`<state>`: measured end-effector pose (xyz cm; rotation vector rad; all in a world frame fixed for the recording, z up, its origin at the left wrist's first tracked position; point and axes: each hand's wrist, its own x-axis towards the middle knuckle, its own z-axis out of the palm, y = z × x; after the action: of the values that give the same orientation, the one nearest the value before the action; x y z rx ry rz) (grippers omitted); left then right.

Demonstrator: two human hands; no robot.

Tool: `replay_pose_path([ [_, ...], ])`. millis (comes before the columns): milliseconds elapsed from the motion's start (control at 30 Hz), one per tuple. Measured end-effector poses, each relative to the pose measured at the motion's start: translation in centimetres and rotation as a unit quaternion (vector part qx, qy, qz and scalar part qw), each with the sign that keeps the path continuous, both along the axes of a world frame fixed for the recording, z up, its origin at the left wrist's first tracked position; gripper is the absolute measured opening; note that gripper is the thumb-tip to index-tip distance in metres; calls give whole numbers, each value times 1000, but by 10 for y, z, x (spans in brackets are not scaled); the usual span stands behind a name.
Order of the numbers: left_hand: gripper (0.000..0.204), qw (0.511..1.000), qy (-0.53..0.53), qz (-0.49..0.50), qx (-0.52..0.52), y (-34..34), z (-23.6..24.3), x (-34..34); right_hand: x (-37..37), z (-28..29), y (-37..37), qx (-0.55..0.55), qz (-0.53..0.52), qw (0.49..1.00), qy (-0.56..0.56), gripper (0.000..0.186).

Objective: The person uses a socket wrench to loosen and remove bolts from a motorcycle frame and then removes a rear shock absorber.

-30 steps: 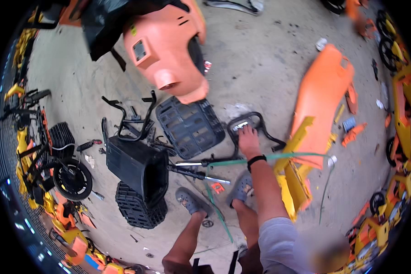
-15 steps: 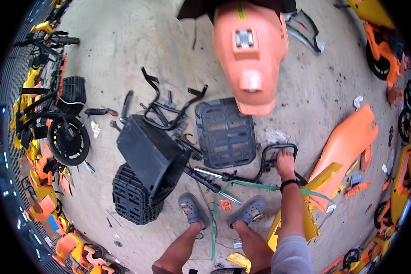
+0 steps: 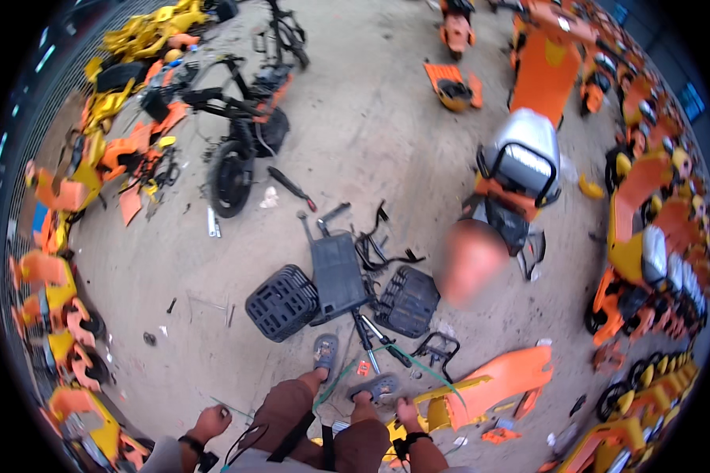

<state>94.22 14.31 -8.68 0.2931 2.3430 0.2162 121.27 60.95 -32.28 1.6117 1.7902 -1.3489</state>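
My left hand point(image 3: 211, 423) hangs over the floor at the lower left, fingers loosely curled, with nothing visible in it. My right hand point(image 3: 408, 415) is low beside a yellow plastic panel point(image 3: 440, 408), also holding nothing that I can see; its fingers are small and partly blurred. A long orange body panel point(image 3: 505, 378) lies against the yellow one. Just beyond it lies a bent black tube frame point(image 3: 447, 347). A green strap point(image 3: 434, 374) trails across to my shoes. Fork tubes point(image 3: 367, 339) lie in front of my feet.
Ahead are a black box point(image 3: 338, 272), a black slatted basket point(image 3: 282, 303) and a black rack panel point(image 3: 409, 301). An orange scooter with a silver box point(image 3: 525, 150) stands at the far right. A stripped scooter point(image 3: 233, 177) stands left. Scooters and parts line both sides.
My right hand has let go of the black tube frame and drawn back toward me. My left hand has come into view. The view has swung, showing more floor and scooters.
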Motion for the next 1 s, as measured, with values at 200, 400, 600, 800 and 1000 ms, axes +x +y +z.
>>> replay_pose_path([
  [200, 25, 983, 32, 146, 106, 15, 30, -2, -36, 123, -15, -286, -92, 951, 69, 27],
  [400, 28, 904, 16, 394, 166, -70, 51, 109, -78, 175, -1, -330, -13, 943, 49, 40],
  [600, 32, 791, -17, 598, 129, -144, 41, 272, -75, 164, -2, -194, 108, 973, -66, 30],
  [800, 30, 685, -131, 708, 111, -175, 5, 337, -85, 158, -31, -129, 203, 962, -126, 22],
  [1000, 29, 724, 4, 671, 162, -244, -27, 274, -177, 204, -128, 39, 427, 891, -152, 37],
])
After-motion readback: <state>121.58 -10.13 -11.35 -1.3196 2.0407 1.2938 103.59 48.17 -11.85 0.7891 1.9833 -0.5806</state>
